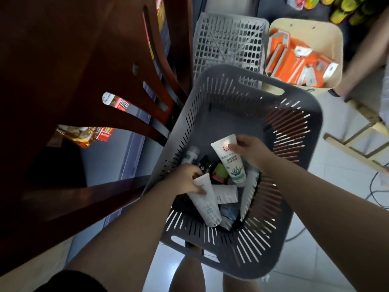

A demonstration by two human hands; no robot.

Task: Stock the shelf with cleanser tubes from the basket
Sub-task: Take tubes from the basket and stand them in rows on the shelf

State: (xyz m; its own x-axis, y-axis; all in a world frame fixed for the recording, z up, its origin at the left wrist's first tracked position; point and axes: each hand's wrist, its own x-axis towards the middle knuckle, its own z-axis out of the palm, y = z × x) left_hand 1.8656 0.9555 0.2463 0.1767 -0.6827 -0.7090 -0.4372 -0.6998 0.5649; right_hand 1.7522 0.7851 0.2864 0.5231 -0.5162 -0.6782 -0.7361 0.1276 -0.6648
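A grey slotted basket (294, 114) stands on the floor below me with several cleanser tubes lying in its bottom. My left hand (187, 178) grips a plain white tube (207, 205) near its flat end. My right hand (250, 149) pinches the top of a white tube with green print (230, 163), holding it upright above the pile. Other white tubes (226, 192) and dark ones (205, 162) lie between them. The shelf (117, 165) with blue boards is at the left, partly hidden.
A dark red wooden chair (84, 81) looms at the left, over the shelf. Behind the basket stand an upturned light grey crate (229, 43) and a cream bin (328, 39) of orange boxes. A wooden frame (357, 140) and cables lie at the right.
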